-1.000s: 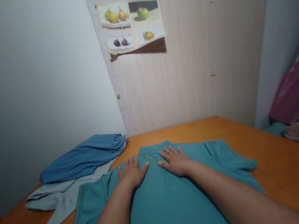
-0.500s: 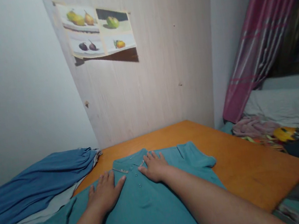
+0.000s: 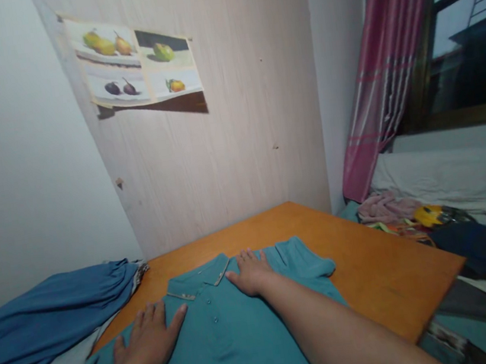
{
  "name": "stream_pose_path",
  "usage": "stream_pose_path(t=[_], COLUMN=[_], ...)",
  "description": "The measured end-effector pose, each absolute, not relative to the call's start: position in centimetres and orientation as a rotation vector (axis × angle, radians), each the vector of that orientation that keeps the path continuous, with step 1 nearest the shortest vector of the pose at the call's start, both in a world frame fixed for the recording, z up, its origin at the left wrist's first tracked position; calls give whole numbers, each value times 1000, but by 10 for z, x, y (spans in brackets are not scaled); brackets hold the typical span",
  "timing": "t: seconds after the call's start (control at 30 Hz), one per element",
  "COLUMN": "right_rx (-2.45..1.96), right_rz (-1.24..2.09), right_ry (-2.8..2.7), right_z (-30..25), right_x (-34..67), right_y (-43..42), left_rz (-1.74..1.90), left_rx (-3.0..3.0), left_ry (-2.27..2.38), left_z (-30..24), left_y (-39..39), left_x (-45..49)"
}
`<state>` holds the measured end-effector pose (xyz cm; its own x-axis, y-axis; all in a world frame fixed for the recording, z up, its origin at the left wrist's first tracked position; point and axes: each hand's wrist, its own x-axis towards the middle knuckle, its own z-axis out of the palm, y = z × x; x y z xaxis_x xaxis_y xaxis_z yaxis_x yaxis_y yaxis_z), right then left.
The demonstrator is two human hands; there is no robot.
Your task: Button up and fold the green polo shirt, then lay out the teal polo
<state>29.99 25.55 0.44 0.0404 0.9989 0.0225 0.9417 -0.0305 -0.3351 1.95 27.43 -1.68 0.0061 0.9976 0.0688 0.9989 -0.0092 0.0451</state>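
A teal short-sleeved polo shirt (image 3: 228,339) lies spread out, front side up, with its buttoned placket and trimmed collar (image 3: 199,278) toward the far side. My left hand (image 3: 149,337) rests flat on the shirt's left shoulder, fingers spread, just below the collar. On the other shoulder lies my right hand (image 3: 251,271), palm down, its fingers stretched out and the thumb near the collar point. Neither hand grips the cloth. The lower part of the shirt runs out of view.
Under the shirt is an orange-brown wooden board (image 3: 371,272). Blue folded cloth (image 3: 55,320) lies at the left. Several clothes and a yellow item (image 3: 429,216) are piled at the right, below a pink curtain (image 3: 368,112) and a window. Fruit pictures (image 3: 138,64) hang on the wall.
The view has turned to the right, so the scene sits further left. My right hand has slid outward, off the collar onto the shoulder; my left hand is also slightly further from the collar.
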Motion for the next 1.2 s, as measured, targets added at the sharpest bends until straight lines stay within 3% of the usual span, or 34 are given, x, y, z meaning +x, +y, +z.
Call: stream_pose_path(t=[0.23,0.53,0.8,1.2], right_rx=[-2115,-2114,-2087,-2316], right_rz=[311,457,286,86], right_ry=[-1994,-2087,-2167,-1474], right_z=[8,66,23,29], right_x=[299,337,381,444], right_y=[254,248,175,173], left_rz=[-193,-160,-162,-296], left_rx=[-2238,-2265,-2294,-2457], left_ry=[-2198,-2236,-2223,-2011], left_z=[-6,-1,-3,37], left_y=[259,261,269,230], left_x=[27,28,26,47])
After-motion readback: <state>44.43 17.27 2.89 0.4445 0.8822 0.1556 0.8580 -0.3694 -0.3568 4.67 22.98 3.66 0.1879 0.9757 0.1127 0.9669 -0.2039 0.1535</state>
